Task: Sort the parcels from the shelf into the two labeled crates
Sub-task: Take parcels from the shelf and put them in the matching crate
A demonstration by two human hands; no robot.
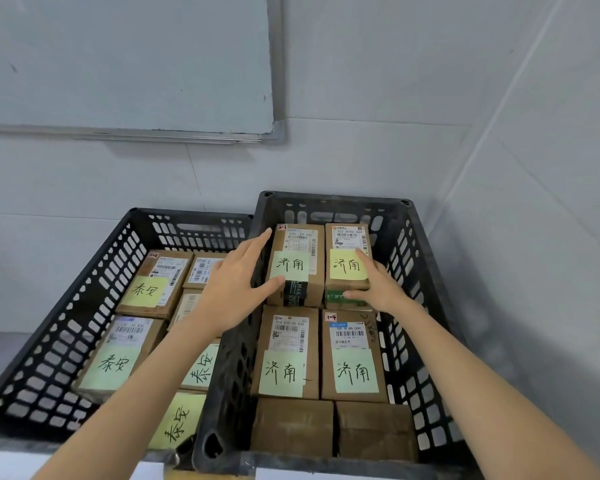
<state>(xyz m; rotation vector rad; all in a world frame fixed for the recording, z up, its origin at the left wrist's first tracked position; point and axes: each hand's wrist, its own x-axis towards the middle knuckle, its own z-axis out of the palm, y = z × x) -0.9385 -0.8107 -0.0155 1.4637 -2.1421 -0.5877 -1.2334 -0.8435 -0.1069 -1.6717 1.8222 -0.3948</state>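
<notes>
Rearward in the black plastic crate (336, 199), our flat left hand (238, 285) and right hand (381, 289) press brown cardboard parcels (297, 258); uneven force may skew them.

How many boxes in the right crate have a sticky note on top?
4: far-left box, far-right box, middle-left box, middle-right box in the right crate. The nearest-left box and nearest-right box show none; others may hide underneath.

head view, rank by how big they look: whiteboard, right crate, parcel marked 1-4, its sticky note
1. right crate
2. whiteboard
3. parcel marked 1-4
4. sticky note
Top two unsure: crate is nearer, whiteboard cropped.
</notes>
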